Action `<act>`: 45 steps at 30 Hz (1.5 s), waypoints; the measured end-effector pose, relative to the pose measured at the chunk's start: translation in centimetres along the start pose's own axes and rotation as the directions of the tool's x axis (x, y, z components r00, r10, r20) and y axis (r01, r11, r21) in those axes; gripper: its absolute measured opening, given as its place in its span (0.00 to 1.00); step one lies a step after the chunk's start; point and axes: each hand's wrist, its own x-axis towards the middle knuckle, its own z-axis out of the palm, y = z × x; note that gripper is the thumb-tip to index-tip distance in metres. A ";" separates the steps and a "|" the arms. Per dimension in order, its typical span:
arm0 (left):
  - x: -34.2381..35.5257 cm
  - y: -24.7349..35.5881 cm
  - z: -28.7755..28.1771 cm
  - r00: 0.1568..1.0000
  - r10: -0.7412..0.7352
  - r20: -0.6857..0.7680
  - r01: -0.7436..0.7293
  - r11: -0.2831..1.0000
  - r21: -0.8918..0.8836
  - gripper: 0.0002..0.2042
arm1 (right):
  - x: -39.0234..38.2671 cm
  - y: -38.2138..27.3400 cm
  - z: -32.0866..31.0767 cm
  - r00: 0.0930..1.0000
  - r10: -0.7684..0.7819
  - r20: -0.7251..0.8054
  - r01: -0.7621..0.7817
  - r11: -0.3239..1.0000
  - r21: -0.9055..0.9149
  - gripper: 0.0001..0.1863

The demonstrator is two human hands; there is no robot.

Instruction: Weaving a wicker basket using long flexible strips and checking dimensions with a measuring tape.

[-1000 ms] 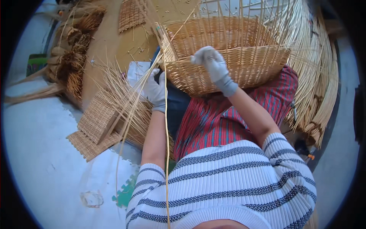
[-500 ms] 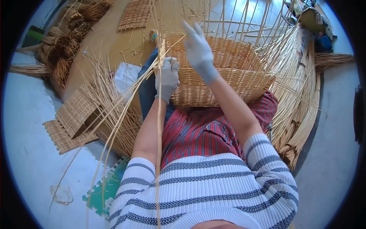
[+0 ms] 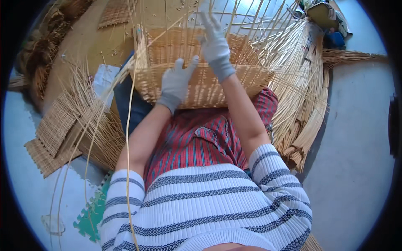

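A half-woven wicker basket (image 3: 247,79) rests on my lap, its upright stakes (image 3: 268,25) fanning out beyond the rim. My left hand (image 3: 176,83), in a grey glove, lies flat against the basket's near wall, fingers spread. My gloved right hand (image 3: 215,44) is raised at the rim among the stakes; its fingers are pinched round one thin stake. A long loose reed (image 3: 127,138) trails from the basket's left corner down past my left arm.
Bundles of pale reed (image 3: 307,113) lie on the right. Flat woven mats (image 3: 54,125) and loose strands sit on the left, beside a wooden board (image 3: 88,50). A green foam mat piece (image 3: 90,217) lies on the grey floor by my left elbow.
The left hand let go of the reed bundle and moved onto the basket wall. The right hand rose higher to the stakes. The basket sits closer and more central.
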 end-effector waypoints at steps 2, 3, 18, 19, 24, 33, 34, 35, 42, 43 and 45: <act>0.4 -0.3 -0.5 0.999 0.051 0.010 -0.051 0.997 0.056 0.32 | -0.6 -0.1 -1.8 0.961 0.269 -0.072 -0.205 0.859 0.468 0.18; 0.9 -0.2 -0.7 0.996 0.052 0.070 -0.059 0.993 0.100 0.30 | -1.2 0.0 -2.7 0.913 0.374 -0.165 -0.184 0.737 0.650 0.12; 5.4 9.7 2.0 0.961 0.050 0.271 -0.050 0.999 -0.005 0.36 | -8.6 6.2 -13.4 0.728 0.680 -0.088 -0.549 0.655 0.519 0.28; 5.3 9.5 1.9 0.966 0.057 0.254 -0.041 0.997 -0.066 0.34 | -11.2 6.4 -13.1 0.661 0.749 -0.055 -0.625 0.589 0.512 0.29; -0.3 3.9 0.6 0.995 -0.060 -0.082 -0.037 0.536 -0.843 0.18 | -12.5 6.9 -8.4 0.929 0.324 0.178 -0.343 0.935 0.085 0.40; -7.8 -11.8 -3.6 0.603 -0.737 -0.305 0.276 0.552 -0.787 0.16 | -13.4 -12.3 0.8 0.830 -0.018 0.557 -0.162 0.949 0.272 0.11; -7.5 -12.0 -3.6 0.628 -0.675 -0.387 0.236 0.639 -0.732 0.16 | -13.5 -14.3 1.7 0.806 -0.092 0.585 -0.129 0.937 0.324 0.11; -7.1 -12.2 -3.4 0.618 -0.690 -0.377 0.247 0.626 -0.740 0.14 | -13.1 -16.0 2.5 0.785 -0.176 0.594 -0.075 0.924 0.374 0.13; -7.9 -15.8 -4.0 0.849 -0.335 -0.408 -0.045 0.725 -0.687 0.12 | -8.7 -22.5 5.8 0.699 -0.344 0.627 0.211 0.937 0.278 0.14; -7.7 -17.0 -4.5 0.897 -0.289 -0.334 0.033 0.798 -0.601 0.13 | -8.5 -22.7 5.8 0.737 -0.324 0.593 0.207 0.943 0.259 0.15; -6.7 -18.4 -5.3 0.960 -0.272 0.064 0.159 0.343 -0.926 0.22 | -9.0 -22.5 5.4 0.753 -0.310 0.580 0.206 0.949 0.239 0.15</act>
